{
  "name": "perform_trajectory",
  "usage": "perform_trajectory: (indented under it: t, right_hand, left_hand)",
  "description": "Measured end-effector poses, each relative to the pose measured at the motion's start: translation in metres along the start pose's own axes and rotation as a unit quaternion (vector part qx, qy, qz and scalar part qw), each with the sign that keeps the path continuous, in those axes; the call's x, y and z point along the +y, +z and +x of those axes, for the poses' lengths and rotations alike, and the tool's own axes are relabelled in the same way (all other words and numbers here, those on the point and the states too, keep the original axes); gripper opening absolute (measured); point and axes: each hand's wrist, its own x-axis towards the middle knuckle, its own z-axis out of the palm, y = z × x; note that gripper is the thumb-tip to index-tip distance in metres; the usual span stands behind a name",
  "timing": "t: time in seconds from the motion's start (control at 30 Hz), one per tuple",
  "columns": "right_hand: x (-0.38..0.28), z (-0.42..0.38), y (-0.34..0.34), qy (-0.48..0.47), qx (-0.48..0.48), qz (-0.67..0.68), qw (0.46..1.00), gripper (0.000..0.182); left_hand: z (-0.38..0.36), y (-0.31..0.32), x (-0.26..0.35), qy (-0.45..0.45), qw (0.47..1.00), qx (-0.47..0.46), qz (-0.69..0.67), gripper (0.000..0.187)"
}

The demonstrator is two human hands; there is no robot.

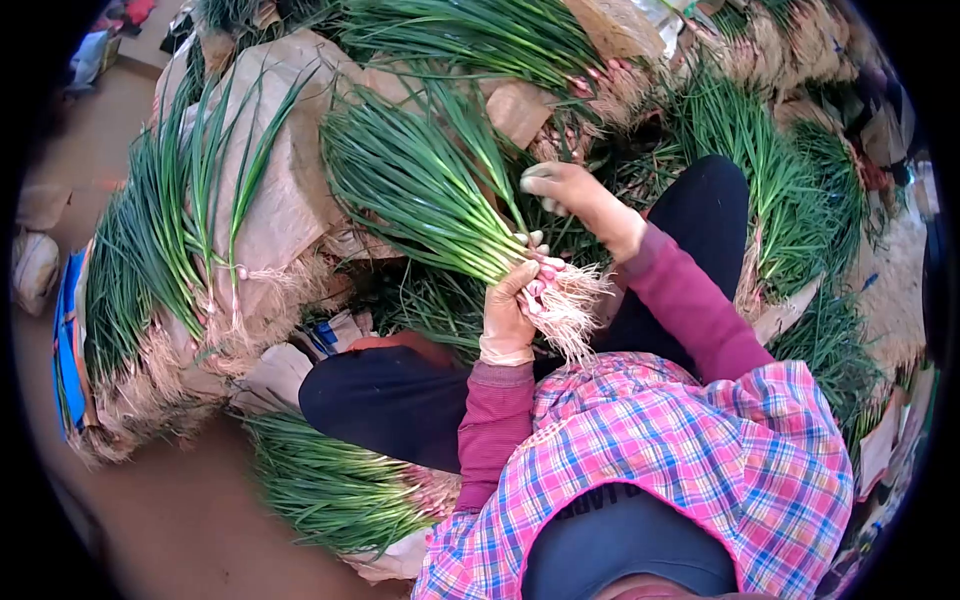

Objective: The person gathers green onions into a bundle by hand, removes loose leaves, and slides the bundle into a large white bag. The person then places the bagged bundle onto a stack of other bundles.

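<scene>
One green-leaved, pink-bulbed plant bunch (430,190): left hand (508,312), fingers gripping it; right hand (583,198) beside, fingers' hold unclear.

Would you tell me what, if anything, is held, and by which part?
The left hand grips an onion bunch by its stems, just above the bulbs; whether the right hand holds anything is unclear.

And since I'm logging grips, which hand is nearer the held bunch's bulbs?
Left: the left hand grips stems beside the bulbs; the right hand is apart, higher in view.
</scene>
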Motion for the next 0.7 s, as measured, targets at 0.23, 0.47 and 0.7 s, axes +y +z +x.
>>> perform_trajectory:
  t: [0.23,0.47,0.7]
  right_hand:
    - [0.04,0.012,0.039,0.221,-0.035,0.358,0.907,0.011]
    - [0.049,0.016,-0.001,0.016,-0.169,-0.179,0.969,0.031]
    - [0.036,0.04,0.048,0.146,-0.23,0.426,0.863,0.018]
  left_hand:
    - [-0.004,-0.005,0.004,0.012,1.0,-0.02,-0.006,0.037]
    - [-0.013,0.01,0.012,0.041,0.983,-0.104,-0.143,0.044]
    - [-0.014,0.029,0.014,0.052,0.981,-0.089,-0.163,0.041]
